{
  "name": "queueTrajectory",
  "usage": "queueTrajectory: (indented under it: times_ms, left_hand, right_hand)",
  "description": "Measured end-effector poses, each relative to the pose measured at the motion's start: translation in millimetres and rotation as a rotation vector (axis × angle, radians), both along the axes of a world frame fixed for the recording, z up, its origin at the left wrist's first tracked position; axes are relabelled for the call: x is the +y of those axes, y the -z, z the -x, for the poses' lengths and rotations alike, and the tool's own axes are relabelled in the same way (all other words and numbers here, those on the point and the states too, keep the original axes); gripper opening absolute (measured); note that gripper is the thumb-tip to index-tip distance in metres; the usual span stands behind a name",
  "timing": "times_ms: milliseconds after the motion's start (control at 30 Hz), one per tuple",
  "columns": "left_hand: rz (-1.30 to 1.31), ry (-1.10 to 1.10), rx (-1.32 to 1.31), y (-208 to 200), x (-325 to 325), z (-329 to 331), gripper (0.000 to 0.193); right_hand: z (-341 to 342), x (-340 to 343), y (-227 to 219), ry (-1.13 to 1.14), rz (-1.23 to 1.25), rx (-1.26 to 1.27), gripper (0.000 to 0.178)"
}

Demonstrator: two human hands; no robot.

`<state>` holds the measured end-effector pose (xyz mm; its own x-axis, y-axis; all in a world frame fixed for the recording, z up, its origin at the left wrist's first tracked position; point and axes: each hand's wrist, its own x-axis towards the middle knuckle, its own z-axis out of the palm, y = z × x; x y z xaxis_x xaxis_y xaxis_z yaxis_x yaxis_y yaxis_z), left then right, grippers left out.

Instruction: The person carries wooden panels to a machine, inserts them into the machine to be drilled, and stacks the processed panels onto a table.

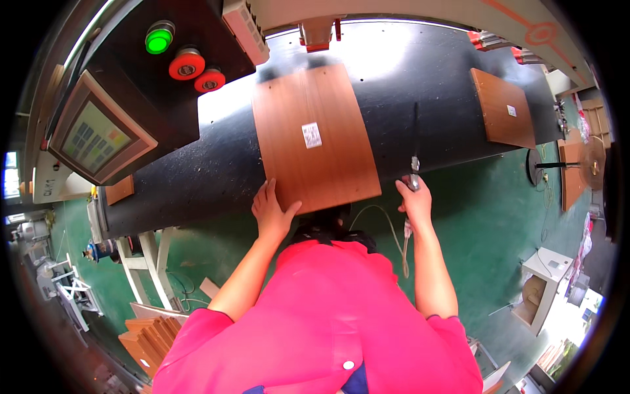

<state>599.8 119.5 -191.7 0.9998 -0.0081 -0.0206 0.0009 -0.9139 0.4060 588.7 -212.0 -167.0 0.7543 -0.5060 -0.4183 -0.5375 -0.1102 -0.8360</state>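
Left hand (pixel 270 211) on wooden panel (pixel 319 164), right hand (pixel 418 200) around silver tool (pixel 414 172)

Hands are apart: the left spreads thumb and fingers at the panel's near left corner; the right grips the tool beside its right edge. The panel lies on the black worktable (pixel 220 180).

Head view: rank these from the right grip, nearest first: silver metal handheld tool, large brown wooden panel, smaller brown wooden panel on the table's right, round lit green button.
1. Silver metal handheld tool, in the right grip.
2. Large brown wooden panel, just to its left.
3. Smaller brown wooden panel, farther off to the right.
4. Round lit green button, upper left, farthest.
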Motion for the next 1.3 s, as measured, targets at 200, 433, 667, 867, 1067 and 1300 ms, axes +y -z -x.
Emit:
queueTrajectory:
  times_ms: [200, 433, 667, 867, 1067, 1300]
  left_hand:
    - [0.684, -0.304, 0.341, 7.8, 17.2, 41.7, 0.068]
    - [1.284, -0.371, 0.603, -16.2, 19.8, 23.1, 0.046]
    - [1.049, 0.081, 0.625, -32.2, -82.2, -27.7, 0.038]
    - [1.205, 0.398, 0.729, -29.3, -195.5, -48.4, 0.027]
    - [1.172, 0.415, 0.836, -34.6, -305.1, -79.8, 0.029]
    - [0.653, 0.382, 0.806, -29.4, -433.4, -172.7, 0.057]
  right_hand:
    - [16.6, 26.4, 5.5, -0.184, -0.159, 0.139, 0.034]
    - [44.7, 20.6, 18.5, -0.204, -0.493, 0.052, 0.044]
    - [114.4, -39.3, 6.6, 0.280, -0.270, -0.229, 0.048]
    - [161.2, -92.2, 24.3, 0.606, -0.042, -0.345, 0.042]
    - [161.9, -171.6, 30.3, 0.705, 0.003, -0.405, 0.038]
    - [94.3, -273.7, 4.8, 0.699, -0.293, -0.337, 0.043]
